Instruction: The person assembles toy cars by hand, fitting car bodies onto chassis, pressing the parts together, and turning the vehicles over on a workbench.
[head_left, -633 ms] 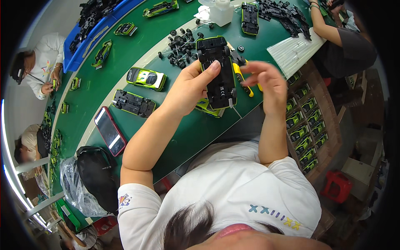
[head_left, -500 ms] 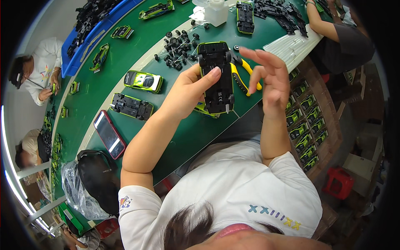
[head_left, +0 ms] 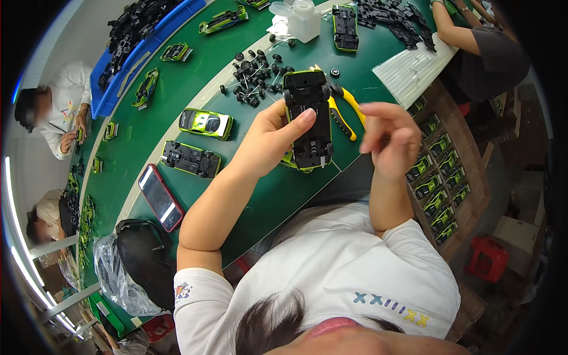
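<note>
My left hand [head_left: 269, 137] is closed around a toy car [head_left: 312, 139] turned upside down. Its black underside faces up, with my thumb pressed across it and a bit of lime-green body showing at the edges. To the right of the car my right hand [head_left: 393, 139] hangs in the air, fingers loosely bent and a little blurred. I see nothing between those fingers. Pliers with yellow-and-black handles [head_left: 345, 112] lie on the table between the two hands, their jaws partly behind the car. A small loose wheel [head_left: 335, 73] rests just beyond them.
Wheel axles [head_left: 251, 77] lie heaped past my left hand. Nearby are an upright green car [head_left: 205, 123], an overturned car [head_left: 190, 158] and a phone [head_left: 161, 197]. A white bottle [head_left: 304, 22] stands at the back. Boxed cars [head_left: 435, 201] sit at right; co-workers sit around the table.
My right hand has moved slightly right and down, away from the pliers, and its fingers have curled in. My left hand still holds the car, nearly in place. The view has shifted slightly.
</note>
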Demonstrator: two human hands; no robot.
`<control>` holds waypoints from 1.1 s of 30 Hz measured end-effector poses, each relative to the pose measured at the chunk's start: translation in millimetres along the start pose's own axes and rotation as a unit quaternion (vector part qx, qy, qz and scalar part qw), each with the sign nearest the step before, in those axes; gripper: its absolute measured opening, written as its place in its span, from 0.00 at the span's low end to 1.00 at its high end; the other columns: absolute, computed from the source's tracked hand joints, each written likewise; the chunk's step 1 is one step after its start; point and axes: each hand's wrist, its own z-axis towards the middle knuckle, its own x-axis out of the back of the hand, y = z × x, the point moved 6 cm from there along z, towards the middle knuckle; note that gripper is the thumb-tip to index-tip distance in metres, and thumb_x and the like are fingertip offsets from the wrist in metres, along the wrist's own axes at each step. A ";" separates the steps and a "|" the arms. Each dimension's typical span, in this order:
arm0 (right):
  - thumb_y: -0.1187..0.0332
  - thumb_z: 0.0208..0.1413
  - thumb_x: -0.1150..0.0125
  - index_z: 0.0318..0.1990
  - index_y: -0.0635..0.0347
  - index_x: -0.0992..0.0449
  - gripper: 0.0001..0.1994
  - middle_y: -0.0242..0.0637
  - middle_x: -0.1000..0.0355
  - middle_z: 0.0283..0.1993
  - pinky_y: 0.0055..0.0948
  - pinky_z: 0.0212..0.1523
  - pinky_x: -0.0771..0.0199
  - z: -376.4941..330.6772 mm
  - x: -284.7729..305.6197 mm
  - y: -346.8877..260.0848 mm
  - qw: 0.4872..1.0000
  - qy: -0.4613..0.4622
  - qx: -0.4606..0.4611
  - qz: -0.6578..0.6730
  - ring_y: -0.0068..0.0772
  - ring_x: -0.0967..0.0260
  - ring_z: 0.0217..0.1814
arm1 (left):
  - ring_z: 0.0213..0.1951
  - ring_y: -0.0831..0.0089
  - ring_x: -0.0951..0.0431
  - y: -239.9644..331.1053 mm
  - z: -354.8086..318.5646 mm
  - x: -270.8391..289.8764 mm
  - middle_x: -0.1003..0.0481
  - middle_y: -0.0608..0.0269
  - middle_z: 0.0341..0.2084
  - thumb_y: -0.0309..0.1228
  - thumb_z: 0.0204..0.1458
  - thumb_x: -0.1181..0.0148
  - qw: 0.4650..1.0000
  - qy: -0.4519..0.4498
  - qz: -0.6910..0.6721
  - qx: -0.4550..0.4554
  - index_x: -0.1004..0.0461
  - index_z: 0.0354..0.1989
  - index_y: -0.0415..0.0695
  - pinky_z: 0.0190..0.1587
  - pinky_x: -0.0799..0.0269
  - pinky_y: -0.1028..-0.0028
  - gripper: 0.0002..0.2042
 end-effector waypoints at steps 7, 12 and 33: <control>0.70 0.57 0.43 0.46 0.67 0.29 0.12 0.38 0.27 0.38 0.16 0.36 0.33 7.1 -0.6 10.4 0.994 0.097 -0.039 -0.013 0.20 0.30 0.38 | 0.41 0.69 0.22 4.2 -1.3 -8.6 0.24 0.54 0.42 0.36 0.57 0.44 1.000 -0.023 0.001 -0.016 0.33 0.52 0.38 0.45 0.26 0.68 0.19; 0.70 0.57 0.43 0.58 0.68 0.39 0.23 0.42 0.29 0.49 0.24 0.47 0.30 5.3 -17.1 34.2 0.976 0.042 -0.195 0.085 0.25 0.32 0.50 | 0.41 0.70 0.23 1.6 -2.1 -9.9 0.24 0.54 0.41 0.33 0.54 0.41 0.999 -0.047 -0.007 -0.016 0.33 0.52 0.37 0.45 0.26 0.69 0.19; 0.72 0.56 0.41 0.52 0.69 0.32 0.17 0.35 0.27 0.44 0.21 0.48 0.31 -5.4 -29.4 32.8 0.973 -0.011 -0.189 0.129 0.21 0.30 0.45 | 0.34 0.83 0.31 9.4 -12.2 -20.7 0.29 0.66 0.33 0.34 0.61 0.51 0.987 -0.008 0.063 -0.149 0.37 0.50 0.35 0.39 0.32 0.80 0.16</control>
